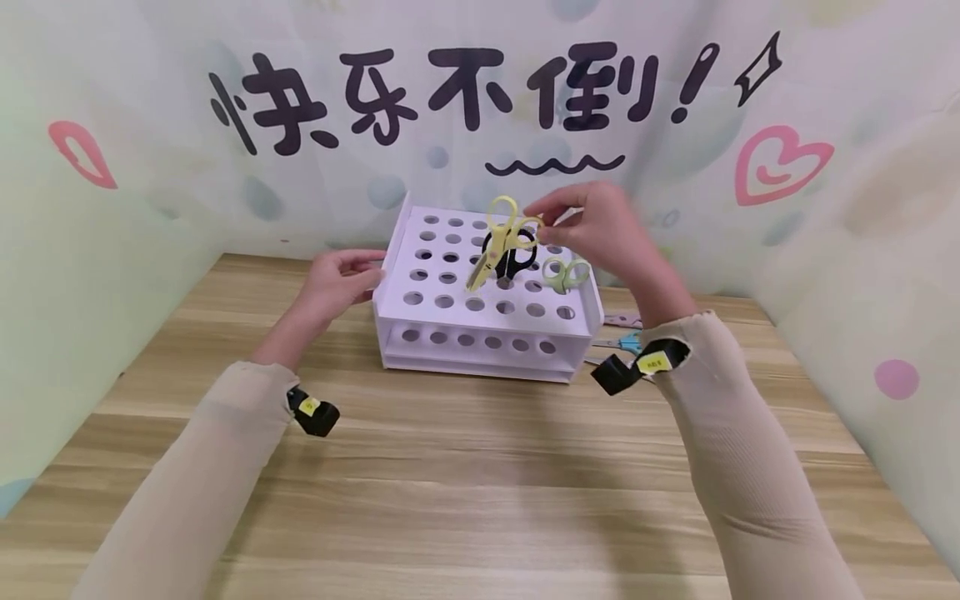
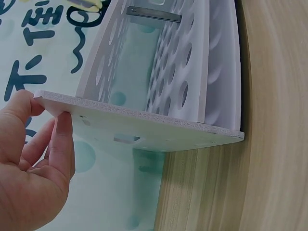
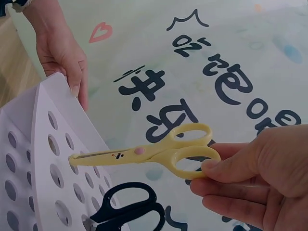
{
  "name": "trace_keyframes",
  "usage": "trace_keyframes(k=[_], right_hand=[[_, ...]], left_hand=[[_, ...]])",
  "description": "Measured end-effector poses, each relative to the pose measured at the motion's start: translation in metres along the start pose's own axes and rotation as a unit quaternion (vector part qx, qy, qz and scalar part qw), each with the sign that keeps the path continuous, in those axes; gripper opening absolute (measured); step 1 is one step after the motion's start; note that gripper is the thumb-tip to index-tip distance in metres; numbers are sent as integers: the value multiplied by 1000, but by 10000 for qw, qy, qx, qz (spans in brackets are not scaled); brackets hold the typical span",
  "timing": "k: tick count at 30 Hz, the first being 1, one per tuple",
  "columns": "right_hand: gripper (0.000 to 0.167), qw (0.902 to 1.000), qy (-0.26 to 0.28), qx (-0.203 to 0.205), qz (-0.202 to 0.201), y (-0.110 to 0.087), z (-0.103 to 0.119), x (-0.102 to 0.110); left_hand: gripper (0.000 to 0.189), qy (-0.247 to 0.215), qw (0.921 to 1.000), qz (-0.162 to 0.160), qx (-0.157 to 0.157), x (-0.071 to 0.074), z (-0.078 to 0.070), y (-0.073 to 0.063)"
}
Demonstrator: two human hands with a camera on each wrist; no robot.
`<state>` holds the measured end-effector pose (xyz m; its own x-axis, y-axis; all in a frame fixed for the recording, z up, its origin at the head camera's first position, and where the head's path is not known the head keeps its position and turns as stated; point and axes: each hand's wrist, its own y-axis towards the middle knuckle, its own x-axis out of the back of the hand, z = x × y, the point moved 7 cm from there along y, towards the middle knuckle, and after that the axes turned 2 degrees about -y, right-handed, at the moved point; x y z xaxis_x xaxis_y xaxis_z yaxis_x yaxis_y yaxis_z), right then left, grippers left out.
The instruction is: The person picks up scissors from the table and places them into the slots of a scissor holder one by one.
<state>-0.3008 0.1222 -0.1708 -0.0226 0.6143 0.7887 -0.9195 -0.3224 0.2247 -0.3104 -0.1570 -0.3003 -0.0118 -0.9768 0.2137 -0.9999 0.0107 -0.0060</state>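
Observation:
A white rack (image 1: 480, 321) with rows of round holes stands on the table. My left hand (image 1: 341, 283) pinches the top edge of its left end panel between thumb and fingers, as the left wrist view shows. My right hand (image 1: 596, 221) pinches one handle loop of a pair of yellow scissors (image 3: 159, 153). Their blades point down and to the left, with the tip over the holed top. Black-handled scissors (image 3: 127, 207) stand in a hole just behind them. Green-handled scissors (image 1: 566, 275) stand in another hole near the right end.
Behind the rack's right end, blue-handled scissors (image 1: 628, 342) and purple-handled scissors (image 1: 622, 320) lie on the wooden table (image 1: 450, 483), partly hidden by the rack and right arm. A printed cloth backdrop (image 1: 450, 167) rises close behind the rack.

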Motion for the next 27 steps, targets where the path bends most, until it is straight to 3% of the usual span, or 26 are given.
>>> trace_keyframes(k=[6,12,20,27], right_hand=[[27,9999,-86,141,39,22,7,-11],[26,9998,-189,29,65,37,5,-19],[25,9995,-222,167,130,50,6,-32],[25,9994,-226,44,242,56,7,-47]], left_hand=[[37,-41,10000,-12,20,0,2,2],[38,-149,9999,-2,44,0,3,3],[37,-178,9998,-4,2,1,2,2],[37,-174,9998,8,-47,1,1,2]])
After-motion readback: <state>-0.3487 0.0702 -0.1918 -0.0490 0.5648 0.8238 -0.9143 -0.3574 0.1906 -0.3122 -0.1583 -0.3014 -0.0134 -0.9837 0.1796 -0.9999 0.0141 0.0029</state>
